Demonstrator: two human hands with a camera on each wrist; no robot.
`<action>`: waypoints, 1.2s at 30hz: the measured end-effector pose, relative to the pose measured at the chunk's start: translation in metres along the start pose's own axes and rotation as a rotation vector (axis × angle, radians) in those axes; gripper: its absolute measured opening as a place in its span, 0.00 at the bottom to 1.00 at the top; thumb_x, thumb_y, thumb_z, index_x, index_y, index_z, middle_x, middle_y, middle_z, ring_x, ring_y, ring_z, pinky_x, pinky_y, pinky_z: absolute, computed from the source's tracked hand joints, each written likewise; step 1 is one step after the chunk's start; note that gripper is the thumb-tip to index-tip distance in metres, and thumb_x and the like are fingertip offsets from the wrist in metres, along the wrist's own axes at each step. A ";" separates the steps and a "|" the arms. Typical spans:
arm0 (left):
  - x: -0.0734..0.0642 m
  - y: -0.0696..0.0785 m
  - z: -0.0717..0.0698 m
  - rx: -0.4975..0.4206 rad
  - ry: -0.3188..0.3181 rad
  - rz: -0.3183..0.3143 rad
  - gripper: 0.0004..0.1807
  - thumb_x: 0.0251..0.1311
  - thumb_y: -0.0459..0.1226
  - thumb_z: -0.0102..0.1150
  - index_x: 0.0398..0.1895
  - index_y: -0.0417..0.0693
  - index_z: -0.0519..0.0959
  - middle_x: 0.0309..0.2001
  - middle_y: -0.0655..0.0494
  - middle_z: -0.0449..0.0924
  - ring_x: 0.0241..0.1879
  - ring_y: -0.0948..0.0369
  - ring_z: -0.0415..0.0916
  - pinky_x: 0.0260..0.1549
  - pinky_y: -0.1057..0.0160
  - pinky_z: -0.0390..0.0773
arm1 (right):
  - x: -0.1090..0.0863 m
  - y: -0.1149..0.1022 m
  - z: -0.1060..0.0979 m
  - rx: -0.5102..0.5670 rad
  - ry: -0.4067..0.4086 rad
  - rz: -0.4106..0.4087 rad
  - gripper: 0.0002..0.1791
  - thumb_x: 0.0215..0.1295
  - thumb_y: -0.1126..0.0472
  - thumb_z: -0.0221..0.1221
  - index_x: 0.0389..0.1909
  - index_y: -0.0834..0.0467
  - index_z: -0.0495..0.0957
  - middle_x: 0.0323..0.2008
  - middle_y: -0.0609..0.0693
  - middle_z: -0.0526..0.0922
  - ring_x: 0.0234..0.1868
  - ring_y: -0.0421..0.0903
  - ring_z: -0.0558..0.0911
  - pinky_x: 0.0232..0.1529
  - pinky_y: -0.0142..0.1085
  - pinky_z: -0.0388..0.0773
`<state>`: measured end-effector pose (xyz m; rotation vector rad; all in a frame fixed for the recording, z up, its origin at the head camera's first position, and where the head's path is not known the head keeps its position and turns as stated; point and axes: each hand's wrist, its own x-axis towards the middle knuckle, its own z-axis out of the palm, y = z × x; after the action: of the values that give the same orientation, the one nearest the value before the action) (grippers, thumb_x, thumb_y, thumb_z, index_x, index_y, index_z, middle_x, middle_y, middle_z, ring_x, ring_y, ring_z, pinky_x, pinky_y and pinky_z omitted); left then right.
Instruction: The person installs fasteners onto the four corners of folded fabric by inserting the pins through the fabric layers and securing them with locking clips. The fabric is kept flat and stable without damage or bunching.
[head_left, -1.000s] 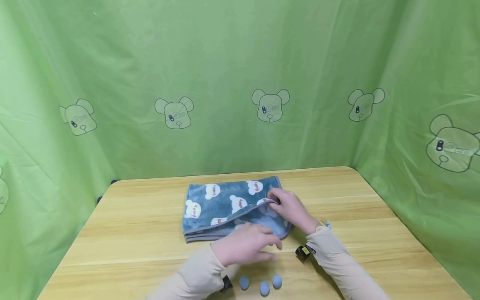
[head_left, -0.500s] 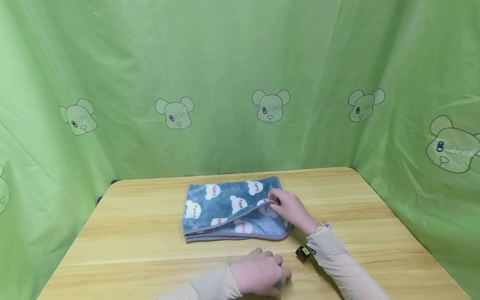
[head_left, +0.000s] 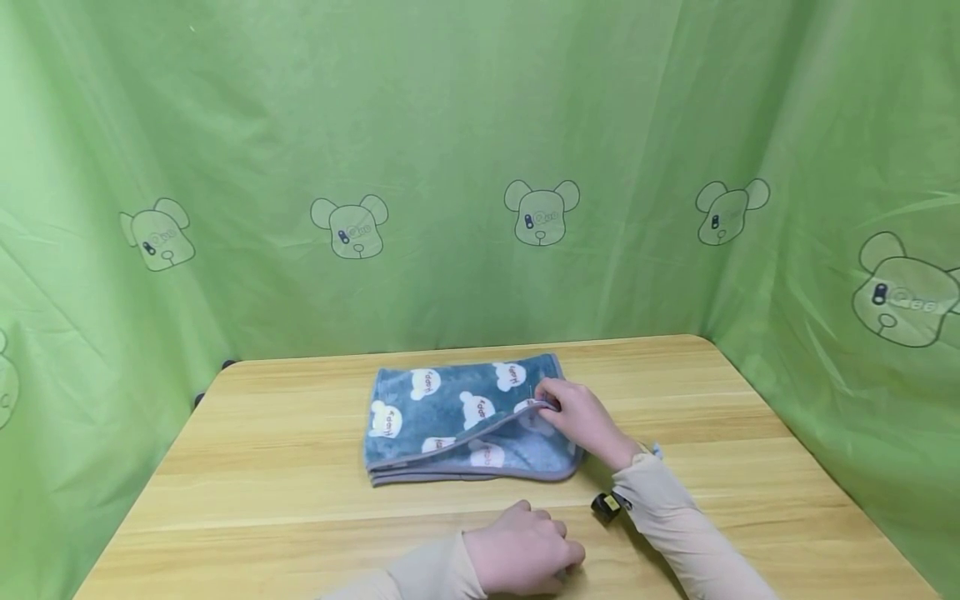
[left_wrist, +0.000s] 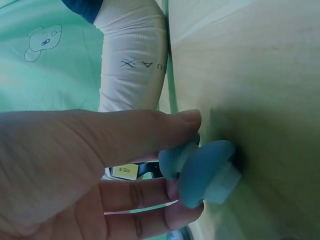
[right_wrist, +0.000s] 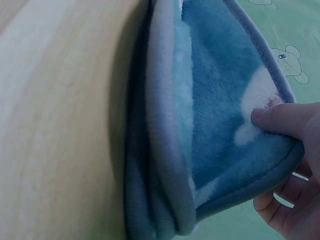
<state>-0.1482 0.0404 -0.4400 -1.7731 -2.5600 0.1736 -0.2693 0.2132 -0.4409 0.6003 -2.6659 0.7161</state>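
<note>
Currently R hand (head_left: 585,419) pinches the raised top corner of a folded teal blanket (head_left: 474,421) w/ white bear prints & gray trim, lying mid-surface (head_left: 262,467). L hand (head_left: 522,550), apart from R, is nearer the wearer, thumb & fingers clamped on small blue pieces (left_wrist: 206,174) just by the surface; exact no. unclear. Green curtain (head_left: 450,100) w/ animal-head outlines behind.

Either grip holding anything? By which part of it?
Right grip: teal fleece blanket with white bear prints, by the raised corner of its top layer. Left grip: at least two small blue dome-capped pieces, apparently by their rounded caps.
</note>
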 end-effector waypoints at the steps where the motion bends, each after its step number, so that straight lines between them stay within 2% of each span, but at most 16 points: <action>1: 0.000 0.000 -0.001 0.004 0.008 0.000 0.07 0.57 0.52 0.63 0.38 0.71 0.79 0.30 0.72 0.75 0.28 0.71 0.71 0.26 0.70 0.63 | 0.000 0.000 0.000 0.000 0.002 -0.002 0.10 0.54 0.66 0.68 0.30 0.51 0.76 0.21 0.42 0.73 0.24 0.38 0.69 0.26 0.29 0.69; 6: -0.003 -0.002 -0.010 0.015 0.036 -0.005 0.07 0.58 0.54 0.63 0.37 0.71 0.78 0.29 0.72 0.75 0.27 0.71 0.71 0.25 0.71 0.61 | -0.001 0.001 0.000 -0.001 0.010 -0.016 0.10 0.54 0.66 0.68 0.30 0.52 0.76 0.21 0.42 0.73 0.24 0.37 0.69 0.26 0.29 0.70; 13: -0.004 -0.015 -0.027 0.005 0.085 0.006 0.08 0.61 0.52 0.61 0.42 0.69 0.79 0.31 0.72 0.78 0.29 0.74 0.73 0.22 0.74 0.62 | 0.000 0.002 -0.001 0.001 0.020 -0.032 0.10 0.55 0.66 0.68 0.30 0.52 0.76 0.22 0.42 0.75 0.24 0.37 0.70 0.26 0.28 0.70; 18: -0.004 -0.031 -0.038 0.007 0.199 0.000 0.09 0.60 0.52 0.62 0.42 0.66 0.80 0.33 0.72 0.80 0.31 0.75 0.75 0.25 0.77 0.66 | -0.001 0.004 0.001 0.008 0.032 -0.053 0.10 0.55 0.66 0.68 0.29 0.51 0.76 0.21 0.41 0.73 0.23 0.36 0.68 0.25 0.28 0.68; 22: -0.007 -0.048 -0.051 0.007 0.304 -0.039 0.12 0.60 0.54 0.61 0.43 0.64 0.81 0.37 0.72 0.83 0.34 0.74 0.78 0.29 0.77 0.72 | -0.001 0.004 0.001 0.017 0.044 -0.072 0.11 0.55 0.67 0.68 0.29 0.52 0.76 0.20 0.41 0.72 0.23 0.36 0.67 0.24 0.28 0.67; 26: -0.009 -0.068 -0.065 -0.127 0.371 -0.088 0.14 0.62 0.52 0.61 0.46 0.58 0.81 0.38 0.67 0.85 0.31 0.73 0.77 0.30 0.77 0.73 | 0.000 0.004 0.001 0.024 0.053 -0.079 0.11 0.54 0.68 0.67 0.28 0.51 0.76 0.20 0.41 0.71 0.22 0.36 0.66 0.23 0.28 0.66; 29: -0.008 -0.084 -0.070 -0.285 0.403 -0.133 0.15 0.65 0.50 0.59 0.49 0.54 0.80 0.38 0.64 0.84 0.30 0.72 0.75 0.31 0.79 0.71 | 0.000 0.004 0.002 0.021 0.056 -0.080 0.11 0.53 0.67 0.67 0.28 0.51 0.75 0.20 0.40 0.70 0.22 0.36 0.66 0.23 0.28 0.65; 31: -0.006 -0.095 -0.069 -0.379 0.439 -0.166 0.15 0.66 0.49 0.57 0.50 0.53 0.80 0.36 0.64 0.83 0.30 0.72 0.73 0.32 0.78 0.71 | 0.000 0.005 0.002 0.007 0.061 -0.084 0.11 0.54 0.64 0.68 0.27 0.52 0.74 0.19 0.42 0.70 0.23 0.37 0.67 0.24 0.29 0.65; 36: 0.009 -0.122 -0.059 -0.645 0.554 -0.261 0.14 0.67 0.49 0.56 0.45 0.52 0.82 0.32 0.60 0.82 0.29 0.71 0.73 0.31 0.73 0.74 | -0.001 0.006 0.002 -0.033 0.084 -0.097 0.11 0.53 0.64 0.70 0.35 0.58 0.79 0.27 0.49 0.82 0.28 0.40 0.76 0.29 0.34 0.75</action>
<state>-0.2601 0.0109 -0.3687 -1.2961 -2.5038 -1.0888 -0.2717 0.2176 -0.4451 0.6703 -2.5476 0.6549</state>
